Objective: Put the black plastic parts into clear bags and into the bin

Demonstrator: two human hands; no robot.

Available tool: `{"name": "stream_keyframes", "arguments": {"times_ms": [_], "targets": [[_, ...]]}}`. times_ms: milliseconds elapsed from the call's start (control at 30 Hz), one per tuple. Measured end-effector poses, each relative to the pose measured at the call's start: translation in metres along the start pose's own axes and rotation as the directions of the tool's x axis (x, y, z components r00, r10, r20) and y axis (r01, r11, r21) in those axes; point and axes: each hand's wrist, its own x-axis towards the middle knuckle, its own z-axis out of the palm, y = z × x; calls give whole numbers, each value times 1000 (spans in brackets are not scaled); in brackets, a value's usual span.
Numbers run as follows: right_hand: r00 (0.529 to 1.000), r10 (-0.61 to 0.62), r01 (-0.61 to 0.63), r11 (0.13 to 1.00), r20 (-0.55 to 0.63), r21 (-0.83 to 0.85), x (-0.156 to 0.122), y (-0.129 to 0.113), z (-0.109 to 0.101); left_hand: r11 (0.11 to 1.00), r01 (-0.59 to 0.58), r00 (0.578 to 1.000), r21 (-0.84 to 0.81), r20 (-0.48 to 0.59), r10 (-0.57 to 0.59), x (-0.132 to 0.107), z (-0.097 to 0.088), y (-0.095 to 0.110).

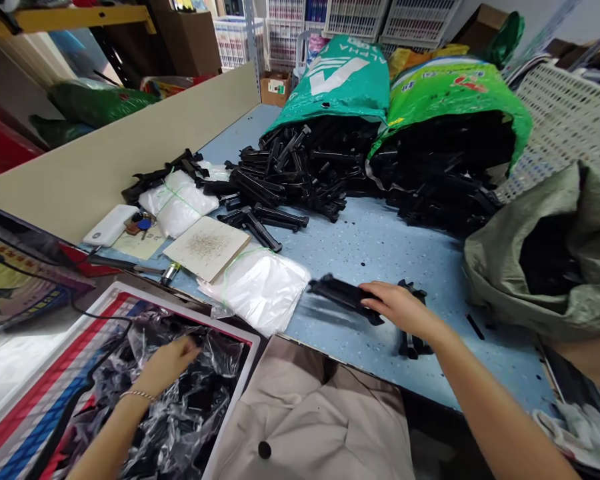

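your right hand [393, 303] clasps a black part [341, 294] over the counter [325, 340], your left hand [167, 363] half-curls above bagged parts [173, 427], hold unclear.

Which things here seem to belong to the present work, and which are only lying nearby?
Likely in use:
black part in the right hand
white-rimmed bin beneath the left hand
pile of black parts

Likely just lying about:
white device
blue fob
black strip

The left hand [167, 363] blurs, its grip unclear; the bottom edge crops the crate [187, 312].
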Motion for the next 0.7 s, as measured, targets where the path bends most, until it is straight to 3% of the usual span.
{"name": "stream_keyframes", "arguments": {"times_ms": [67,133,200,233,300,367,500,633,700], "targets": [[994,85,-59,951,-71,305,4,-13,16,978,-208,978,-9,-35,208,13,14,64],[983,160,-80,808,-87,584,8,-26,36,920,-372,913,119,-130,386,21,30,124],[976,210,-91,643,-61,761,11,-37,55,872,-411,874,266,-157,460,28,41,163],[974,224,-100,575,-39,812,10,-41,61,858,-413,870,306,-145,471,34,44,173],[971,239,-115,463,1,879,7,-46,70,866,-423,884,266,-87,459,47,43,174],[972,231,-127,353,45,927,3,-51,74,917,-389,918,86,-55,394,61,36,163],[980,158,-143,163,117,976,9,-66,78,926,-170,983,-336,4,182,77,19,142],[987,83,-145,51,141,988,30,-90,85,845,-47,962,-532,205,183,77,17,141],[986,57,-156,17,155,988,40,-99,89,860,-59,966,-507,190,178,76,20,143]]}}
